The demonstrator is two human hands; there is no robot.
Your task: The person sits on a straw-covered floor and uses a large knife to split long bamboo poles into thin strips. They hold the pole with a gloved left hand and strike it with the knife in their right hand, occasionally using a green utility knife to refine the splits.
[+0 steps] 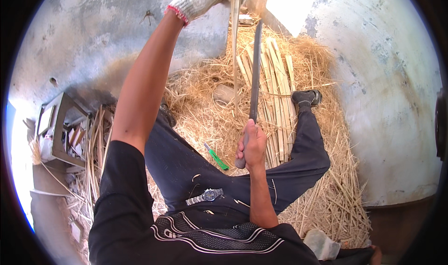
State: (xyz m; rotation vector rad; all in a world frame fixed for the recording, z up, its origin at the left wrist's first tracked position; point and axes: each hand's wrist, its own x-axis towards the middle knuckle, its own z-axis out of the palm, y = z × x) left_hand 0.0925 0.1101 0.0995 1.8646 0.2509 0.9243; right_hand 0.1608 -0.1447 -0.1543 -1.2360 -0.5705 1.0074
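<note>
My left hand (200, 1), in a white knitted glove with a red cuff, is raised at the top edge. It is closed around a long, thin pale strip of split wood or bamboo (234, 41), which hangs down nearly upright; its fingertips are partly cut off by the frame. My right hand (254, 146), bare, grips the handle of a long, narrow dark-bladed knife (255, 73) in front of my lap. The blade points up and away, just right of the hanging strip; whether they touch I cannot tell.
Between my spread legs lie a green utility knife (216, 157), a short log (224, 93) and a row of pale split strips (277, 97) on straw-like shavings (196, 97). A silver wristwatch (210, 195) rests on my lap. A wooden frame (60, 129) stands left; curved walls (387, 101) enclose the space.
</note>
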